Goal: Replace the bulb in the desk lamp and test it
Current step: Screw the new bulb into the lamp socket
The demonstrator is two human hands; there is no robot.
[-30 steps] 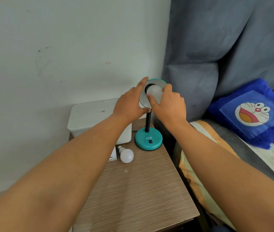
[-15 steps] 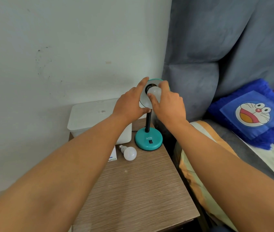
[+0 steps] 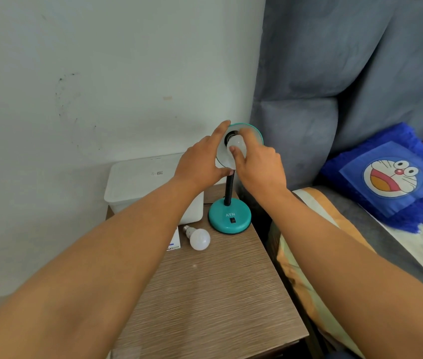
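A small teal desk lamp stands at the back of a wooden bedside table, its round base (image 3: 229,216) carrying a black switch and a black flexible neck. My left hand (image 3: 200,164) grips the left rim of the teal shade (image 3: 253,132). My right hand (image 3: 258,164) has its fingers closed around the white bulb (image 3: 236,145) that sits at the black socket inside the shade. A second white bulb (image 3: 198,238) lies on its side on the table, left of the lamp base.
A white plastic box (image 3: 140,182) stands against the wall behind the loose bulb, with a small printed carton (image 3: 174,242) beside it. A bed with a striped sheet (image 3: 321,229) and a blue cartoon pillow (image 3: 391,174) borders the table's right side. Grey curtain hangs behind.
My right hand's fingers have shifted slightly around the bulb in the shade. The loose bulb on the table has rolled a little to the right. My left hand stays on the shade.
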